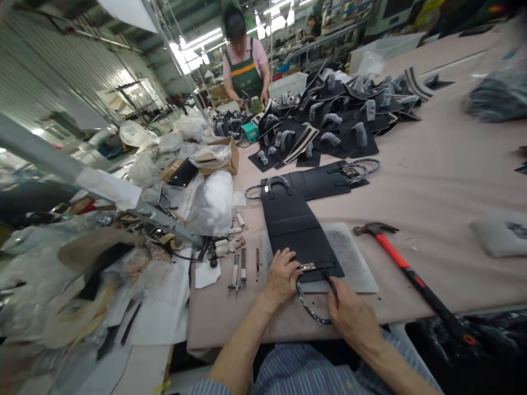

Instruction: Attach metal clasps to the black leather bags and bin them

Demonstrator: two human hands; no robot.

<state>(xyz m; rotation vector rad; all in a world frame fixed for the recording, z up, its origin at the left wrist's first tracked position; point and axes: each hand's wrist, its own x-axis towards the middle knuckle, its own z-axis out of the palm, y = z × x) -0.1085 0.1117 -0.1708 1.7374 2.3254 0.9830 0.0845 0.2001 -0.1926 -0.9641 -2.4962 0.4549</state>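
A black bag panel [294, 222] lies lengthwise before me, its near end over a pale slab [358, 258]. My left hand [283, 276] holds its near left edge, fingers curled on top beside a small metal plate [307, 267]. From this end a dark patterned bag handle [309, 312] loops toward me. My right hand [353, 314] is closed around the handle's right side; the fingertips are partly hidden. Another loop handle [279, 180] sits at the panel's far end. Beyond it, a second black panel [321, 182] with handles lies crosswise.
Right of the slab rests a claw hammer [397, 252] with a red-and-black handle. Metal punches [239, 269] lie to the left. Behind are piled black pieces [329, 115] with wrapped handles, a cardboard box [233, 156] and plastic bags [212, 203]. A co-worker [247, 71] stands across the table.
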